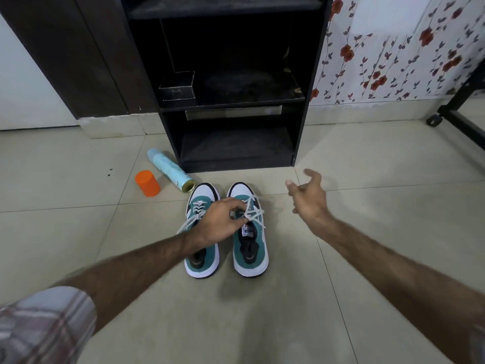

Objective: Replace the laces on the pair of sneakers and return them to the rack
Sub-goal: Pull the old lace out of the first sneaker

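Reaching down from a plaid sleeve (44, 327), left hand (217, 219) pinching the white laces (252, 210) of the right-side sneaker (249, 229) at the knot. Hovering released beside it, right hand (308, 194), fingers spread, holding nothing. Sitting paired on the floor tiles (367, 164), toes toward the rack (231, 82), both shoes, left-side sneaker (202, 256) looking laced too. Probably finishing the tying; calling next for gripping both shoes and lifting onto a shelf. Lying near: spray can (170, 170), orange cap (147, 183).
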